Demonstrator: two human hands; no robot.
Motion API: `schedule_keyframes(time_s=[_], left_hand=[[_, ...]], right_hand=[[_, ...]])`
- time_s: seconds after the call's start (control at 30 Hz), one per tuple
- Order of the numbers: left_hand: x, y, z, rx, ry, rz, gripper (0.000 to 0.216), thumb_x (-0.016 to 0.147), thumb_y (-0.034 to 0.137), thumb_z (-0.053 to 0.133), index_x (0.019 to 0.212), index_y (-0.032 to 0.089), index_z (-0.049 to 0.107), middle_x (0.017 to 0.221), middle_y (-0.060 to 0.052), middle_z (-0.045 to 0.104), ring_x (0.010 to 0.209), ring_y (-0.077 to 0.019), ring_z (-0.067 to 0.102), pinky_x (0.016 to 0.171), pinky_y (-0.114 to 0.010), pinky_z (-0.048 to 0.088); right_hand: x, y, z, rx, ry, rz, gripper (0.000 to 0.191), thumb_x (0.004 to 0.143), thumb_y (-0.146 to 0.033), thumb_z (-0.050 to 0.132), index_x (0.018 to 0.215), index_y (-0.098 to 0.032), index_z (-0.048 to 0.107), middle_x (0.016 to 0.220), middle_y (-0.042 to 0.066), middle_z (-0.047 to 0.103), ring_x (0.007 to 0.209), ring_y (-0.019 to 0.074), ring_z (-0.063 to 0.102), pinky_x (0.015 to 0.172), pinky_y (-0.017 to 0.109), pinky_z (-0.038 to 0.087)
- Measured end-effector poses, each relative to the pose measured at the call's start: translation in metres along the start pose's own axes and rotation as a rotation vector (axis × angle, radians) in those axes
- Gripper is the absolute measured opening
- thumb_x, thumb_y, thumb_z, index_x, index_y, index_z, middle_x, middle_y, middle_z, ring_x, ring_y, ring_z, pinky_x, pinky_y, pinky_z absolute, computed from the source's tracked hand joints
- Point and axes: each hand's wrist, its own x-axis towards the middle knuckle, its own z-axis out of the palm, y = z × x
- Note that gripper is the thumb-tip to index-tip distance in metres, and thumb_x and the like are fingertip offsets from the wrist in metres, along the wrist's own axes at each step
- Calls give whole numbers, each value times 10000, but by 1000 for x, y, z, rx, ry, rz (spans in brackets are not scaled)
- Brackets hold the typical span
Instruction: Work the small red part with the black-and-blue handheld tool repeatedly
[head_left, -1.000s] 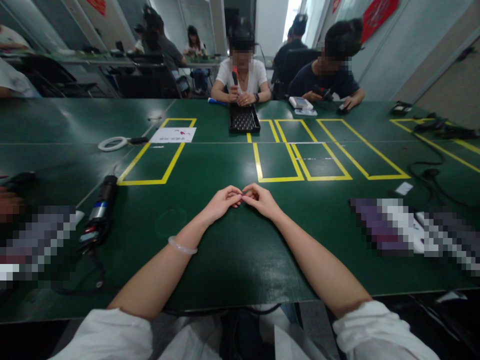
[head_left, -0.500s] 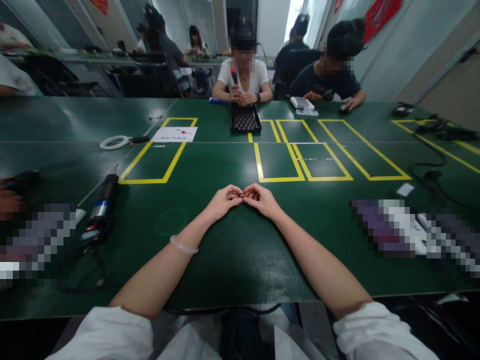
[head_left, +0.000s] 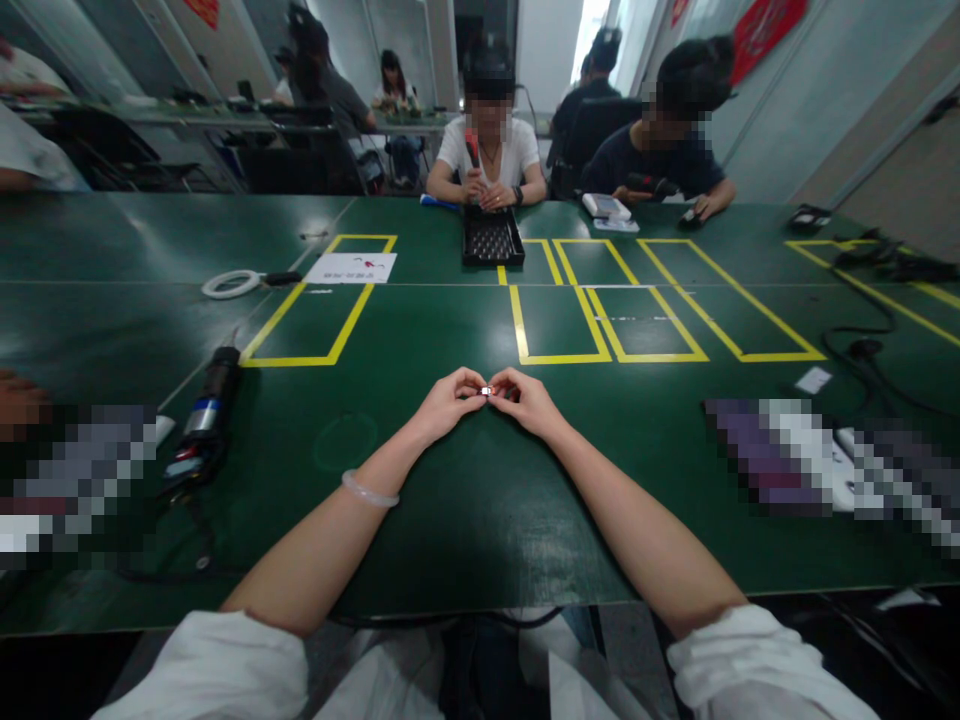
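Both my hands meet over the green table point(head_left: 450, 510) and pinch one tiny part point(head_left: 487, 392) between their fingertips. The part shows a bright, shiny face with a bit of red or orange at its right; its kind is too small to make out. My left hand point(head_left: 448, 405), with a pale bangle on its wrist, is closed on the left side of the part. From the right, my right hand point(head_left: 525, 400) is closed on the other side. The fingers cover most of the part.
Yellow tape outlines point(head_left: 562, 357) mark the table ahead. A black electric screwdriver point(head_left: 214, 405) lies at left, near a white cable coil point(head_left: 231, 284) and a paper sheet point(head_left: 352, 268). A black tray point(head_left: 492, 240) stands before a person opposite. Blurred-out items point(head_left: 780, 455) lie at right.
The small part between my fingertips now shows a brighter, whitish face, so it appears slightly turned. My hands stay in nearly the same place.
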Motion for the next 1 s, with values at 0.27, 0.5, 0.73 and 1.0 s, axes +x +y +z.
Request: schedule_keyframes(time_s=[0.27, 0.5, 0.73, 1.0], left_hand=[[1, -2, 0, 1, 0, -3, 255, 710, 249, 707, 890, 148, 558, 895, -29, 632, 844, -145, 623, 805, -296, 463], [1, -4, 0, 11, 16, -5, 269, 693, 234, 714, 897, 144, 564, 899, -28, 621, 827, -137, 609, 797, -292, 454], [2, -4, 0, 9, 15, -8, 283, 679, 240, 713, 894, 148, 554, 892, -29, 621, 816, -136, 606, 773, -281, 449], [1, -1, 1, 16, 8, -21, 287, 681, 236, 700, 910, 151, 548, 890, -24, 608, 786, -125, 591, 725, -264, 443]], right_hand=[[-1, -3, -1, -8, -16, -5, 167, 816, -310, 620, 929, -190, 590, 823, 3, 627, 699, 120, 559, 626, 246, 424], [0, 1, 0, -35, -10, -29, 147, 813, -277, 603, 931, -194, 577, 816, -4, 614, 697, 119, 559, 612, 240, 413], [-1, -1, 0, -42, -4, -22, 143, 801, -253, 602, 926, -194, 568, 821, -2, 619, 702, 121, 568, 616, 241, 418], [-1, -2, -1, -69, 0, -44, 145, 791, -226, 592, 931, -196, 565, 832, -2, 610, 705, 122, 571, 616, 243, 422]])
